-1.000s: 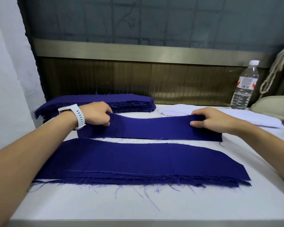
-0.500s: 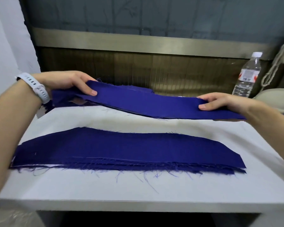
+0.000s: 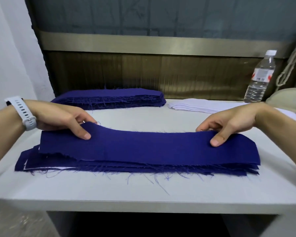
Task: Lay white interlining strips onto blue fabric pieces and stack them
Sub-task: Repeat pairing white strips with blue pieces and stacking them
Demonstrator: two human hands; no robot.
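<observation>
Table [image 3: 143,190]: 2 blue stacks [image 3: 109,100] [image 3: 143,169], 1 white pile [image 3: 191,106]; L hand [image 3: 61,117], R hand [image 3: 229,122] pinch top piece [image 3: 149,146].

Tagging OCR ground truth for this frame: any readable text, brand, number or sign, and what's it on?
Nothing legible in this frame.
Label on the water bottle: red and white with a grey printed block, too blurred to read.
On the white watch strap: no lettering visible.
On the top blue fabric piece, the white interlining strips and the table: no markings.
</observation>
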